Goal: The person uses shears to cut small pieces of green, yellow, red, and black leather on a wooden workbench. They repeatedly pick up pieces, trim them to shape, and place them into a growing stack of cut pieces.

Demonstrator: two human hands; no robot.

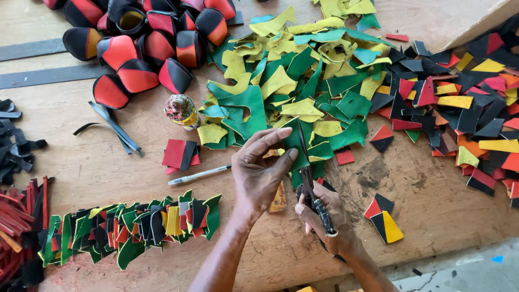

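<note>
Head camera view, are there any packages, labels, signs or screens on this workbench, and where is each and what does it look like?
Glue bottle: the only container, standing left of the green and yellow scrap pile, small and rounded, yellowish, smeared with red and green.
Cardboard sheet: top right corner, plain brown edge, no label visible.
No signs or screens in view.

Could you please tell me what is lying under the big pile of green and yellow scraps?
Only the wooden table shows around the pile of green and yellow scraps. The layered scraps cover whatever lies beneath.
</note>
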